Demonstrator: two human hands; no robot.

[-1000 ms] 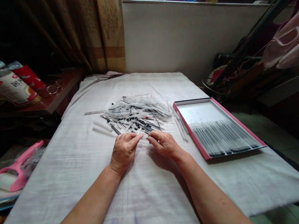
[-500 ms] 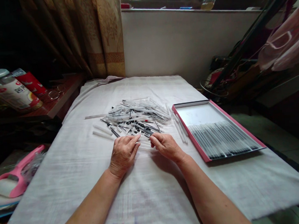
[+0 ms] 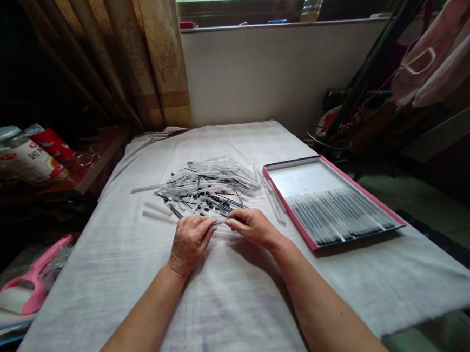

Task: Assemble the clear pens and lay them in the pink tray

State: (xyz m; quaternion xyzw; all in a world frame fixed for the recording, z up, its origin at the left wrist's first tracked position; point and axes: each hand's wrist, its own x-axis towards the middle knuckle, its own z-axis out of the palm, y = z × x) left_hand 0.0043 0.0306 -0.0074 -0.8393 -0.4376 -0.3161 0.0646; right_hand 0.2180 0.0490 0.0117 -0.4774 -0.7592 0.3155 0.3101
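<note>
My left hand (image 3: 190,239) and my right hand (image 3: 253,226) are close together at the near side of a loose pile of pen parts (image 3: 215,180). Fingers of both hands are closed in a pinch on a slim pen (image 3: 219,222), which shows as a short greyish stretch between the fingertips. Most of it is hidden by the fingers. Clear barrels, thin black refills and small black caps make up the pile. A few clear barrels (image 3: 233,231) lie on the cloth just under my hands.
To the right lies a pink-edged box lid (image 3: 299,220) with a row of pens (image 3: 339,214) side by side. Loose barrels (image 3: 276,205) rest along its left edge. A white cloth (image 3: 246,316) covers the table. At left are a pink-handled tool (image 3: 37,273) and a jar (image 3: 22,155).
My right hand has come slightly nearer to my left, and a greyish piece now shows between the fingertips. The whole view has shifted a little.
</note>
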